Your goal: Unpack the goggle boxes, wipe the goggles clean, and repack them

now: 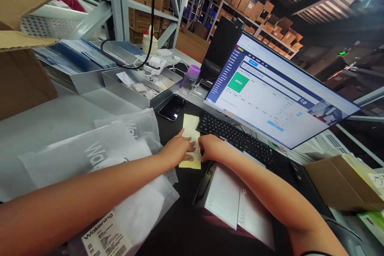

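A yellow sheet (pixel 191 123) with rows of small marks, perhaps stickers, lies on the black desk mat. My left hand (pixel 177 149) rests on it, fingers spread. At the sheet's right edge my right hand (pixel 211 147) is curled, fingertips pressed together; what they pinch is hidden. Under my right forearm are white boxes (pixel 223 196) lettered "Wakening". Frosted plastic bags (pixel 72 156) lie beneath my left forearm, and the nearest one bears a printed label (pixel 106 235).
A keyboard (pixel 237 138) and a lit monitor (pixel 270 92) stand beyond my right hand. Behind the sheet are a phone (pixel 172 107), a purple-capped bottle (pixel 189 80) and a grey tray (pixel 132 92). Cardboard boxes flank the desk at left (pixel 24 76) and right (pixel 336 184).
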The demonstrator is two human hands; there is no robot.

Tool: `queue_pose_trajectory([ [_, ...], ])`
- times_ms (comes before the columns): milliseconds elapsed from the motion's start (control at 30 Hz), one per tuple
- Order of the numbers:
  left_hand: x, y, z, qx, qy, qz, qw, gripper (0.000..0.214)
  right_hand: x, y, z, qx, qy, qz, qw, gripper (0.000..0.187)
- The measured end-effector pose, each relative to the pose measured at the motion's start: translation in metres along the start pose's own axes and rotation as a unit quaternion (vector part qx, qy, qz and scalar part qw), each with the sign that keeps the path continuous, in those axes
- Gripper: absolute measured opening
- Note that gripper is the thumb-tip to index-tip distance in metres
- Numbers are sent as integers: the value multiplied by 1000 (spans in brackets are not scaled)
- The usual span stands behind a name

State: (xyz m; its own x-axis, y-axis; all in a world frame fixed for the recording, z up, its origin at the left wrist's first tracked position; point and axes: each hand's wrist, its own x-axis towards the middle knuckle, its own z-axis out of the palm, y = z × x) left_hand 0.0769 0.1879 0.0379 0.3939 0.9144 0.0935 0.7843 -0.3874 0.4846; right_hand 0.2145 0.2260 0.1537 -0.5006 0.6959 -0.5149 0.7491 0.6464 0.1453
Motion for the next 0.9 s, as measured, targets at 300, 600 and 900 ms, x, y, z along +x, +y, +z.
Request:
queue_pose_trajectory([
  [300,-2,0,0,-2,2,-15,1000,32,22,1,-2,153,-109,58,980,24],
  [600,-6,9,-5,-27,11,-45,999,28,15,-14,4,248,-73,145,955,51],
  [900,-8,15,-5,-66,94,-82,990,40,14,-18,22,293,32,165,941,53],
])
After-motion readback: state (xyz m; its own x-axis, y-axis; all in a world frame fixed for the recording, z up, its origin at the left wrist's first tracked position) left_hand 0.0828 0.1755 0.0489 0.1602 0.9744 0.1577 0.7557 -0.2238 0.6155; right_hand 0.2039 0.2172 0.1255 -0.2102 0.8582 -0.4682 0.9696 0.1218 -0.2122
